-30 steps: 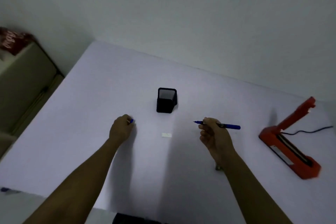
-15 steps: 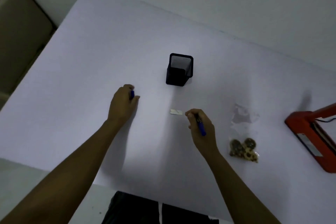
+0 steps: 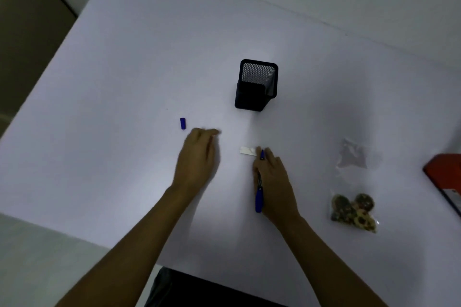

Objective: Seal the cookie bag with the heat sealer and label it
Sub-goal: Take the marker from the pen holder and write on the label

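A small white label lies flat on the white table. My right hand grips a blue pen, its tip touching the label's right end. The pen's blue cap lies alone on the table, just left of my left hand, which is blurred, holds nothing and has its fingers loosely curled. A clear bag of cookies lies flat at the right. The red heat sealer is cut off by the right edge.
A black mesh pen holder stands behind the label. The table's near edge runs along the bottom, with dark clothing below it. A beige cabinet stands off the table's left side.
My left hand has let go of the pen cap, which now lies on the table, and has shifted right. My right hand has brought the pen tip onto the label. The view tilted down.
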`<state>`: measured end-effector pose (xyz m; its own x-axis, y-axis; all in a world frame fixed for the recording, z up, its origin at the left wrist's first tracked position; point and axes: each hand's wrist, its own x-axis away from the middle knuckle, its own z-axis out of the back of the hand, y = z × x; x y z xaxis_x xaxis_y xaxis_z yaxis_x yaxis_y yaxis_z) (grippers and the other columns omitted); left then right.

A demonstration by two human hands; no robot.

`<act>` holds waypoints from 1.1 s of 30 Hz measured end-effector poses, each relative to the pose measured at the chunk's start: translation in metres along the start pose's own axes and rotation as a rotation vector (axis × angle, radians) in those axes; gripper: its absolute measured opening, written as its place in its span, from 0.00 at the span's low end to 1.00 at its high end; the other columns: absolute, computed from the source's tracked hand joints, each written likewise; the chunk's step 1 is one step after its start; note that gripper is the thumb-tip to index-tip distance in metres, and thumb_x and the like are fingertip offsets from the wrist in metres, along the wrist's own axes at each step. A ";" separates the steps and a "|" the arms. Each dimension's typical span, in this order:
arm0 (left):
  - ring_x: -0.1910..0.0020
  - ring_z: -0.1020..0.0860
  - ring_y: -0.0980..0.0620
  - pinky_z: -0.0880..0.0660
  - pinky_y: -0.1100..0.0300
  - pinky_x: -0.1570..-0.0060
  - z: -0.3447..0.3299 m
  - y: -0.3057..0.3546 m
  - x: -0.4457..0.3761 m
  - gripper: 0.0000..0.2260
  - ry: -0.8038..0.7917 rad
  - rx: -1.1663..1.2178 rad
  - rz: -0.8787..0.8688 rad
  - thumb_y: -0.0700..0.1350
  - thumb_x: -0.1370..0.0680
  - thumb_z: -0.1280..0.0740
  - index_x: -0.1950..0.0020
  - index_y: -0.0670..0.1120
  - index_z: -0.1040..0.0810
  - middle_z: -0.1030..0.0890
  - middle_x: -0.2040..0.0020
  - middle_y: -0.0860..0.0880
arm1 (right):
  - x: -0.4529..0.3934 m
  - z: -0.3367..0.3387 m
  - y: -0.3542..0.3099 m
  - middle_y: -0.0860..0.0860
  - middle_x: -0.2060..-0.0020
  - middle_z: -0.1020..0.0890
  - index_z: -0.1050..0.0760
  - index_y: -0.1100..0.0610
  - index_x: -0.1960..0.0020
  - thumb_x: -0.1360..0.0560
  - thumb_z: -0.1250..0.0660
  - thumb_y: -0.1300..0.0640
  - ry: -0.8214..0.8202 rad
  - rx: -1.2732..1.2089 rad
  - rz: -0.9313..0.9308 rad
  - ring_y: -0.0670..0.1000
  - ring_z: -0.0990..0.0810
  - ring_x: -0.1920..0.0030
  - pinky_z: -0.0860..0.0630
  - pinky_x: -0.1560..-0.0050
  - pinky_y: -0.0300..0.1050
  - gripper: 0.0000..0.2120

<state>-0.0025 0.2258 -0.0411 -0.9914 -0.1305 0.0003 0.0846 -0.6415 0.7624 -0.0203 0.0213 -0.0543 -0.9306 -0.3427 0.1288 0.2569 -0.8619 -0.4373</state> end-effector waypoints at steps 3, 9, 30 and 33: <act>0.47 0.24 0.47 0.23 0.54 0.48 -0.027 0.015 0.002 0.14 -0.130 -0.104 -0.115 0.43 0.20 0.38 0.36 0.41 0.23 0.22 0.45 0.42 | 0.003 -0.006 0.003 0.63 0.31 0.29 0.29 0.59 0.50 0.27 0.31 0.67 -0.007 -0.040 0.015 0.62 0.35 0.28 0.38 0.28 0.63 0.10; 0.45 0.25 0.45 0.25 0.57 0.50 -0.055 0.040 -0.004 0.16 -0.226 -0.300 -0.104 0.47 0.22 0.34 0.36 0.42 0.25 0.24 0.41 0.42 | 0.002 -0.002 0.002 0.61 0.29 0.31 0.29 0.61 0.40 0.25 0.33 0.66 0.019 -0.104 0.037 0.60 0.40 0.25 0.45 0.25 0.59 0.15; 0.58 0.24 0.60 0.33 0.83 0.60 -0.053 0.070 -0.020 0.04 -0.169 0.020 0.309 0.39 0.23 0.33 0.52 0.42 0.18 0.19 0.55 0.52 | 0.004 -0.002 0.004 0.60 0.30 0.30 0.28 0.62 0.36 0.30 0.28 0.68 0.093 -0.087 0.046 0.61 0.38 0.26 0.42 0.26 0.59 0.24; 0.61 0.23 0.63 0.31 0.81 0.60 -0.054 0.071 -0.015 0.04 -0.105 0.079 0.342 0.38 0.25 0.32 0.53 0.44 0.17 0.18 0.58 0.53 | -0.003 -0.002 -0.007 0.62 0.30 0.30 0.27 0.62 0.38 0.28 0.31 0.66 0.167 -0.156 -0.019 0.61 0.37 0.26 0.42 0.26 0.57 0.19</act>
<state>0.0242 0.1411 -0.0218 -0.9122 -0.2466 0.3271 0.4093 -0.5131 0.7545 -0.0198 0.0288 -0.0532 -0.9685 -0.2489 -0.0056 0.2076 -0.7947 -0.5704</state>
